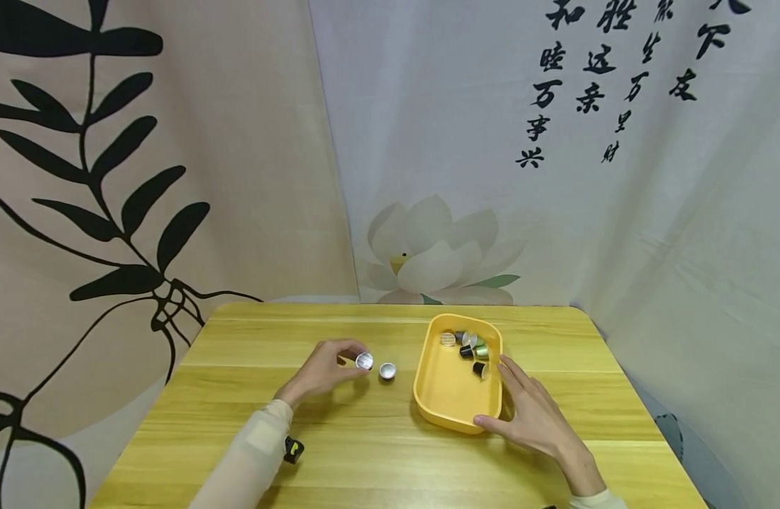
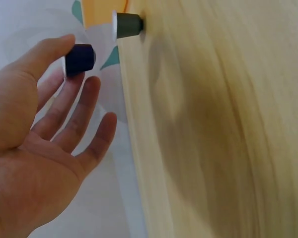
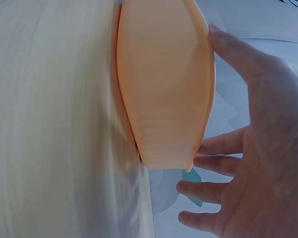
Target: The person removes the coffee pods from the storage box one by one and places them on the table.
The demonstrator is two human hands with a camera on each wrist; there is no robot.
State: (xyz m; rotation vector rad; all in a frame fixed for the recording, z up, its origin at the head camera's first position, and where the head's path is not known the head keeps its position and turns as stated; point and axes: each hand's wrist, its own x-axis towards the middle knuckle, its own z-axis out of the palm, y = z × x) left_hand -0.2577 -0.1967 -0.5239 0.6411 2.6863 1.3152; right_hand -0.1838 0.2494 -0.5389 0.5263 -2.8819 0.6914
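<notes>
My left hand (image 1: 326,366) pinches a dark blue coffee capsule (image 2: 80,59) between thumb and fingertips, above the table. Its silver lid (image 1: 364,360) faces up in the head view. Just right of it, a dark green coffee capsule (image 2: 128,25) stands lid-up on the wood. My right hand (image 1: 535,412) lies along the right side of the yellow tray (image 1: 450,405). In the right wrist view, the thumb touches the tray's rim (image 3: 212,64) and the extended fingers reach along it. Several capsules (image 1: 482,351) lie in the tray's far half, including a black one (image 1: 480,369) by the right wall.
The wooden table (image 1: 339,466) carries the tray right of centre. Behind its far edge hangs a pale cloth (image 1: 428,141) printed with a lotus, black leaves and writing. A small dark device (image 1: 292,449) sits at the left wrist.
</notes>
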